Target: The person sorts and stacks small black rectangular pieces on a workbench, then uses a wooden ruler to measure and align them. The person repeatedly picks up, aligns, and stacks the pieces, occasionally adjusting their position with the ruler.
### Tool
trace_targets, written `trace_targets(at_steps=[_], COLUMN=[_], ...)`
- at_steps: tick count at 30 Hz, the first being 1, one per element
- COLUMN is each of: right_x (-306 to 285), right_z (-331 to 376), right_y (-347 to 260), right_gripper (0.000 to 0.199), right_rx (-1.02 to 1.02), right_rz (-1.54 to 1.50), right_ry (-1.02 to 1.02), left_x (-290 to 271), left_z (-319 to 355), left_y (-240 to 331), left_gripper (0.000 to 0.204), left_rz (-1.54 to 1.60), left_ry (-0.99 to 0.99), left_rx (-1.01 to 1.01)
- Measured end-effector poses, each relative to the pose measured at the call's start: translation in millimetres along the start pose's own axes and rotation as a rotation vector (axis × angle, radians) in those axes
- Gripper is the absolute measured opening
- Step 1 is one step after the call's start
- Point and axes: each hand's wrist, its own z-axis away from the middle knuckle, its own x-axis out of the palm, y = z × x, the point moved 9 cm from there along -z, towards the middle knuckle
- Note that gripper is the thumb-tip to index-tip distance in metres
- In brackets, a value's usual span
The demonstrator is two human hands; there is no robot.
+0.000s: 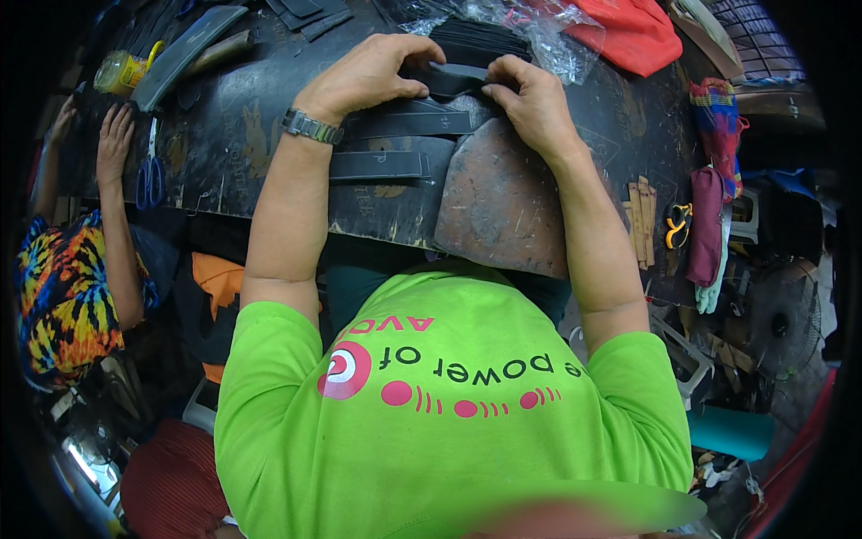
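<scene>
A curved black leather-like strip (453, 79) is stretched between my two hands near the far side of the table. My left hand (373, 72), with a metal watch on its wrist, pinches the strip's left end between thumb and fingers. At the other end, my right hand (532, 99) has its thumb and fingers closed on the strip. Just beyond lies a pile of thin black strips (480, 40). Flat black strips with light markings (409, 124) lie below my left hand, and another marked strip (382, 165) is closer to me. A worn brown board (503, 193) sits under my right forearm's inner side.
Clear plastic wrapping (557, 45) and a red cloth (628, 36) lie at the far right. Blue-handled scissors (151, 175) are at left, near a co-worker's hand (115, 139) and a yellow-labelled jar (117, 72). Brown strips (642, 220) and orange-handled snips (679, 225) lie right.
</scene>
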Motion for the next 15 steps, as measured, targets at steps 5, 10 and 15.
trace_targets(at_steps=[5, 10, 15], right_x=[20, 41, 44], right_z=[5, 17, 15], right_y=[-7, -35, -45], right_gripper=[0.012, 0.018, 0.021], right_rx=[0.085, -0.039, -0.089], right_rz=[-0.583, -0.311, -0.118], right_ry=[-0.134, -0.236, -0.176], left_x=[-18, -26, -41], left_z=[11, 38, 34], left_y=[-7, -9, -22], left_gripper=[0.030, 0.033, 0.040], left_rz=[0.015, 0.226, -0.035], left_ry=[-0.161, -0.328, -0.133], left_rx=[-0.102, -0.142, -0.167])
